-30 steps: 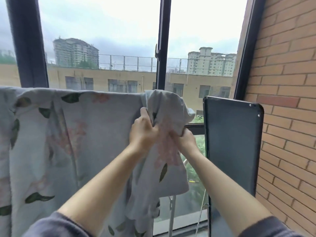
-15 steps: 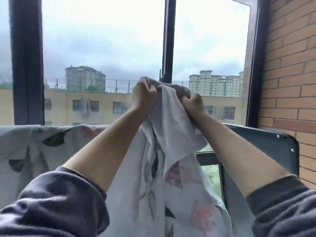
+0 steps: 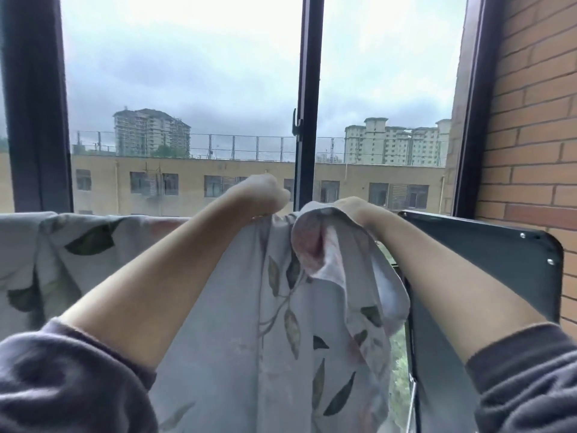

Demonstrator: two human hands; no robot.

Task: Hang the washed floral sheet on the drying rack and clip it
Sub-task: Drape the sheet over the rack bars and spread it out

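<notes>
At nine o'clock in the view, the floral sheet (image 3: 249, 307) hangs draped along a line in front of the window, its pale grey cloth printed with dark green leaves and faded pink blooms. Whatever bar carries it is hidden beneath the fabric. The sheet's top edge runs level from the far left toward the centre, where it bunches.

Just above centre, the left hand (image 3: 265, 195) is closed in a fist on the gathered top edge of the sheet, knuckles up, its forearm reaching in from seven o'clock out of a dark grey sleeve (image 3: 71, 379).

Behind the hands, at twelve o'clock, the dark window frame (image 3: 307, 98) stands upright, with yellow buildings and overcast sky beyond the glass.

Slightly right of centre, the right hand (image 3: 359, 210) grips a folded corner of the sheet, fingers curled down into the cloth; the fingertips themselves are hidden by fabric. The corner flops down below it, showing a pink flower.

At three o'clock, a dark panel (image 3: 499, 276) with rounded corners and small screws stands just beside the right forearm. Past it, at two o'clock, rises a brick wall (image 3: 530, 135).
</notes>
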